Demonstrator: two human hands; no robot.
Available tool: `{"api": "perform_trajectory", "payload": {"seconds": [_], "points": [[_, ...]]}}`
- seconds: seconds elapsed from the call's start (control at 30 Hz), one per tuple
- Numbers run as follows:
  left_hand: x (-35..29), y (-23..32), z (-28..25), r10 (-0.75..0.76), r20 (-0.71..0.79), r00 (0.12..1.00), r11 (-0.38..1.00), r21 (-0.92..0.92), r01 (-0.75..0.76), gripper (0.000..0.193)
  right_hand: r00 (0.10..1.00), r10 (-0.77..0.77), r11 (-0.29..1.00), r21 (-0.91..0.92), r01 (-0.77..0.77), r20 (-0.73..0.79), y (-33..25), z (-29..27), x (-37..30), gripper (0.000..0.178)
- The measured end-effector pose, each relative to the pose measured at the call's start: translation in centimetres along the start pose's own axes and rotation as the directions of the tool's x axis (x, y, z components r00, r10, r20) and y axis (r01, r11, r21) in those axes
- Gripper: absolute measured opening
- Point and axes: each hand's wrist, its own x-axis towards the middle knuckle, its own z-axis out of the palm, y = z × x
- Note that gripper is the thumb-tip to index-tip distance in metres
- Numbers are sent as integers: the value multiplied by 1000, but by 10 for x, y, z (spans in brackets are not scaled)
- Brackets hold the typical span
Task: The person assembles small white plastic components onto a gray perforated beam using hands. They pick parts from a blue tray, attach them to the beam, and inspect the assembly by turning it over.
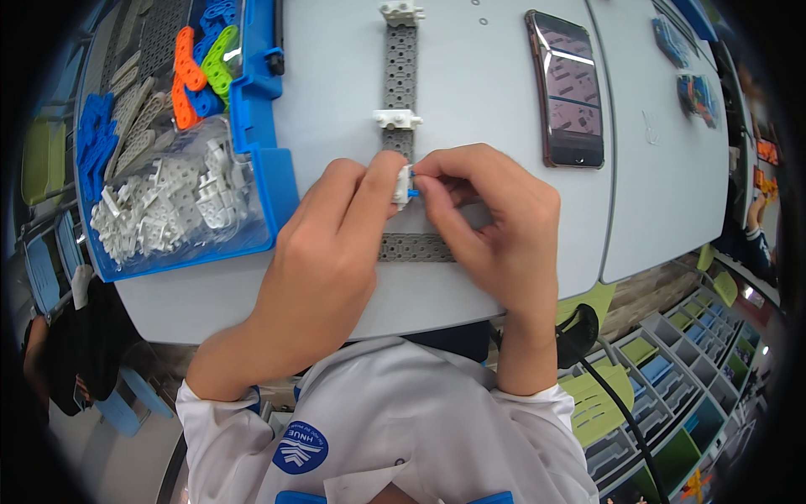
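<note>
A small white connector block [403,186] is gripped between the fingers of my left hand [323,231]. Two blue pegs [413,193] stick out of its right side. My right hand [508,214] pinches at the upper peg, thumb and forefinger pressed together there. Just beyond my fingers lies a long grey perforated beam [400,71], carrying a white connector [397,120] across its middle and another white connector [401,13] at its far end. A second grey beam [411,248] lies crosswise below my hands, its right end hidden by my right hand.
On the left stands a blue-rimmed bin [284,189] with a bag of white connectors [164,206], grey beams and blue, orange and green pieces. A phone [569,92] lies on the right of the white table [478,101]. Small bagged parts [697,97] sit on the adjoining table.
</note>
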Motion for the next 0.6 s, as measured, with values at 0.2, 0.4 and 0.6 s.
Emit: {"api": "perform_trajectory", "payload": {"seconds": [0.2,0.4,0.6], "points": [[-1,-3,-1,31,28,999,999,36,-32,55,999,-51,997,-64,51,5,1,0,1,17],[-2,1,-1,-25,6,1000,1000,12,25,63,998,-56,998,-9,56,-33,3,1,3,16],[-5,4,-2,-36,18,999,997,76,34,60,991,126,992,21,-125,-37,0,-3,-3,16]]}}
